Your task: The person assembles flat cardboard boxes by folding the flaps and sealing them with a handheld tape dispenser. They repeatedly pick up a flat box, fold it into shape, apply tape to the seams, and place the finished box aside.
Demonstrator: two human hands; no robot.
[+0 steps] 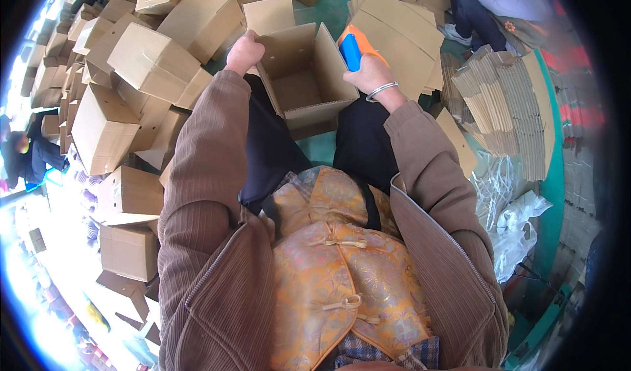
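An open cardboard box point(299, 69) stands between my knees, its inside facing up towards me, with one flap standing up at the far side. My left hand point(245, 52) is closed on the box's far left rim. To the right of the box, my right hand point(370, 75) is wrapped round an orange and blue tape dispenser point(352, 52), close against the right wall. A silver bangle point(382, 92) circles my right wrist. The inside of the box shows bare brown board.
Many made-up boxes point(154, 62) are piled on the left. Flat cardboard sheets point(394, 32) lie beyond the box, and folded cartons point(499, 105) are stacked at right. White plastic bags point(516, 233) lie below them. Another person point(480, 13) sits at the far right.
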